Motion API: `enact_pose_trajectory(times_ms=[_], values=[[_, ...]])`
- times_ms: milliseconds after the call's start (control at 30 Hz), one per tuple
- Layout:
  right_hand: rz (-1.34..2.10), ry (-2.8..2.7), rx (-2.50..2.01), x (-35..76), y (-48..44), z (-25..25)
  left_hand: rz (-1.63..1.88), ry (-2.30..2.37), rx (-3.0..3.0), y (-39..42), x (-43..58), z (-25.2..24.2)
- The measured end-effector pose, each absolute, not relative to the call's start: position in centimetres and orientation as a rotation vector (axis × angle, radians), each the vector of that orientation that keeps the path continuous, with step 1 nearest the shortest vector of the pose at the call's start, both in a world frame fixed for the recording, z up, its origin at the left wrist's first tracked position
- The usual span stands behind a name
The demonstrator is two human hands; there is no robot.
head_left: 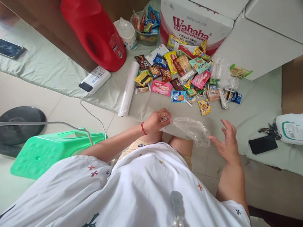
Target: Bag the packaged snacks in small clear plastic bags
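Note:
My left hand (156,121), with a ring and a red cord at its wrist, is closed on one end of a clear plastic bag (191,127). The bag stretches to the right above my lap, thin and crumpled. Near its far end my right hand (226,140) is open with fingers spread; the thumb tip meets or almost meets the film. Ahead of both hands lies a loose pile of wrapped snacks, among them a pink wafer packet (161,87), a blue packet (178,96) and a yellow cookie packet (204,107).
A white roll (129,88) lies left of the snacks. Behind stand a red jug (94,34), a paper cup (129,37), a tub of snacks (148,38) and a Wahaha carton (194,23). A black phone (262,144) with keys is at right, a green basket (47,154) at left.

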State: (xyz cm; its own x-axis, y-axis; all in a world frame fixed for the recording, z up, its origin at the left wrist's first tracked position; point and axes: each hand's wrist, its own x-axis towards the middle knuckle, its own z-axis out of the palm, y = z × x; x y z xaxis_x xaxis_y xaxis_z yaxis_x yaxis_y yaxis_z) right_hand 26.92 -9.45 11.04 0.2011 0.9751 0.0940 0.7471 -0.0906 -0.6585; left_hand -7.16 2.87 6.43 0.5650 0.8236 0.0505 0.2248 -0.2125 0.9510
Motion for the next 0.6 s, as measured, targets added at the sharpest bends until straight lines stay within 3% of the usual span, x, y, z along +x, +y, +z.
enact_pose_trajectory(times_ms=[200,467,600], values=[[0.654,-1.896,-1.646,24.0,-3.8,10.9,0.677,0.721,1.816,3.0,-8.7,7.0],[1.451,-1.176,-1.624,25.7,-2.0,13.0,0.619,0.558,2.082,3.7,-13.0,8.2],[1.368,-1.123,-1.741,24.4,-1.8,13.6,0.512,0.659,2.098,4.7,-14.7,7.6]])
